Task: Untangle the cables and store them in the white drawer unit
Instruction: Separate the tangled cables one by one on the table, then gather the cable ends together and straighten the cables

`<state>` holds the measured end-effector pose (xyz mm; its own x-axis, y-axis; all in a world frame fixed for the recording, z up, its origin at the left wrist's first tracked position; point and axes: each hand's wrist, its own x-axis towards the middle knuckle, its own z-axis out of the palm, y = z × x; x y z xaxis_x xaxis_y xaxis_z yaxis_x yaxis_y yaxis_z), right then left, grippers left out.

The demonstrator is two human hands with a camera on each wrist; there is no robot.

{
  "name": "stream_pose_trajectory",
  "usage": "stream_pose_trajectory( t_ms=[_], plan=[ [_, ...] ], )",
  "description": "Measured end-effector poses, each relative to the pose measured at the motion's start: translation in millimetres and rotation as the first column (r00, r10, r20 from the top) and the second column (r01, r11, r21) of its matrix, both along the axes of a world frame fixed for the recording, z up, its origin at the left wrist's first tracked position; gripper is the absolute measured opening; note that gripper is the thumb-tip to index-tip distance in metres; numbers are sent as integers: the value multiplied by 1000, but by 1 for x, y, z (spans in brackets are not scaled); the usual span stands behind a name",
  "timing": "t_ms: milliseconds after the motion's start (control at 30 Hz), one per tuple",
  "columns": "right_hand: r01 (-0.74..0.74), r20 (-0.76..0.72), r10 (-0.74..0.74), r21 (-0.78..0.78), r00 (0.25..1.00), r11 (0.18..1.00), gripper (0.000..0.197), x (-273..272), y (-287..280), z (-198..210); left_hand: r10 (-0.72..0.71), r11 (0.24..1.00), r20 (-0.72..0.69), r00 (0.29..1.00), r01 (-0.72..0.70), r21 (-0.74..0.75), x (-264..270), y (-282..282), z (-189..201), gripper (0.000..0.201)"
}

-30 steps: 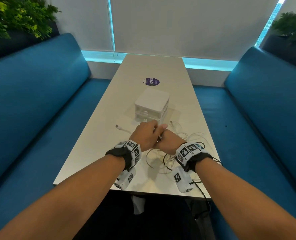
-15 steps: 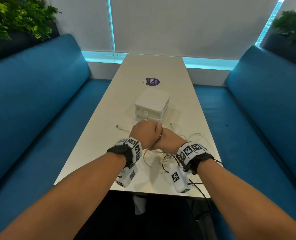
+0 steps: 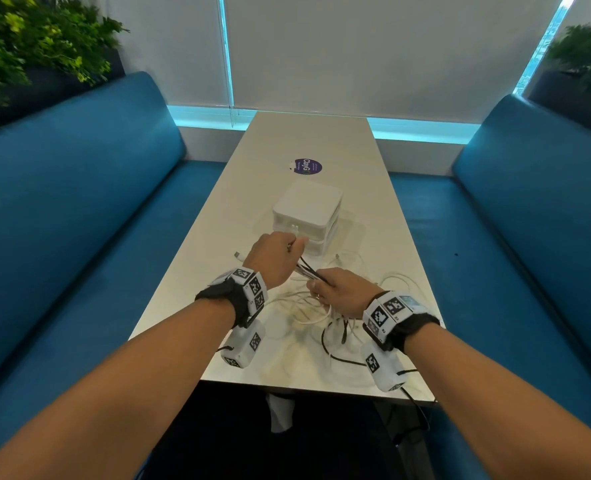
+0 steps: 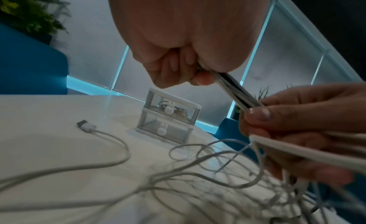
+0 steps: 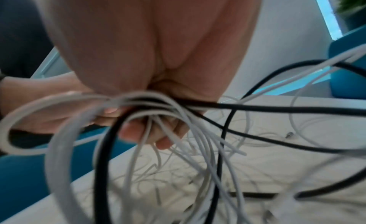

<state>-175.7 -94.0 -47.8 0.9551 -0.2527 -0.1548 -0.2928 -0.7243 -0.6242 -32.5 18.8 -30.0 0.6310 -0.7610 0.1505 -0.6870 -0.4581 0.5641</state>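
Observation:
A tangle of white and black cables lies on the near end of the white table. My left hand grips a short bundle of strands, raised just in front of the white drawer unit. My right hand holds the other end of that bundle, with many white and black loops hanging from its fist to the table. The strands run taut between the two hands. The drawer unit has two clear drawers with rabbit knobs; the top one holds coiled cables.
A white cable with a USB plug trails on the table left of the unit. A purple round sticker sits farther back. Blue benches flank both sides. Plants stand behind the benches.
My hands were pressed together over the cables; they have drawn apart, the left moving toward the drawer unit, the right back toward me, stretching the strands between them.

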Motion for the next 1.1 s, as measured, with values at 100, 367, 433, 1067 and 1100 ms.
stream_pose_trajectory(
  t_ms=[100,367,433,1067,1100],
  plan=[
    [60,30,-58,-95,998,994,30,3,5,-3,-93,995,-65,994,91,-36,8,8,-8,52],
    [159,65,-152,-110,986,981,34,4,1,-1,32,998,-269,963,-15,66,18,42,-14,82],
    [186,69,-179,-104,981,977,33,6,1,-1,-20,988,-342,940,70,134,10,44,-12,98],
    [116,84,-119,38,989,992,26,9,6,22,-90,994,307,947,67,84,-29,-5,22,39],
    [122,26,-123,32,992,992,33,9,3,20,-112,990,375,920,72,118,-29,-5,27,35]
  ],
)
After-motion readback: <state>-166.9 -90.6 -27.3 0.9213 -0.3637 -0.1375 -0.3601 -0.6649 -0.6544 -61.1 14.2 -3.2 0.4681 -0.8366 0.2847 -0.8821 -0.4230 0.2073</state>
